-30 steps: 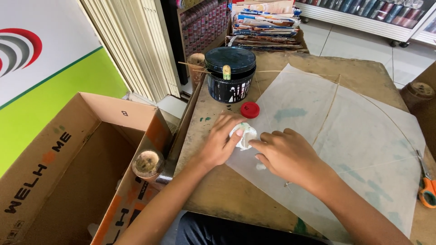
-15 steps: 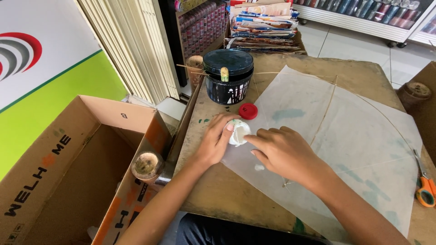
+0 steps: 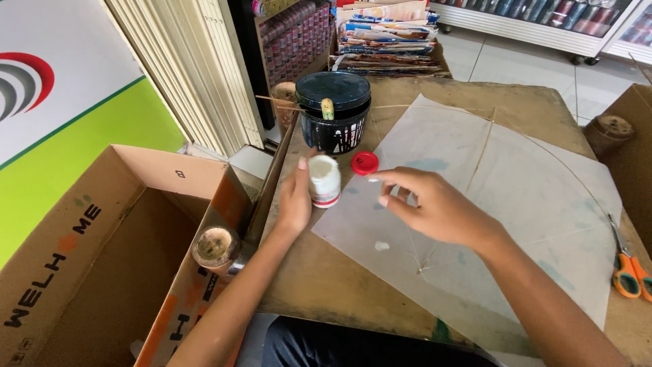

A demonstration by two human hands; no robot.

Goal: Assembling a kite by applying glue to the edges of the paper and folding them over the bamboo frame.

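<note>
My left hand (image 3: 295,200) grips a small white glue bottle (image 3: 324,181), held upright with its top off, at the left corner of a pale paper kite sheet (image 3: 516,204). The bottle's red cap (image 3: 365,162) lies on the table just to its right. My right hand (image 3: 435,207) hovers over the sheet beside the bottle, fingers apart, with white glue on a fingertip. A small white glue dab (image 3: 382,246) sits on the paper below that hand. Thin sticks cross the sheet as a frame.
A black tub (image 3: 333,112) with a stick on its lid stands behind the bottle. Orange-handled scissors (image 3: 628,268) lie at the table's right edge. A large open cardboard box (image 3: 102,251) stands left, with a thread spool (image 3: 215,246) on its rim. Stacked papers (image 3: 390,37) lie beyond.
Both hands were pressed together on something white at the sheet's corner. Now my left hand has lifted the bottle upright and my right hand has pulled away to the right.
</note>
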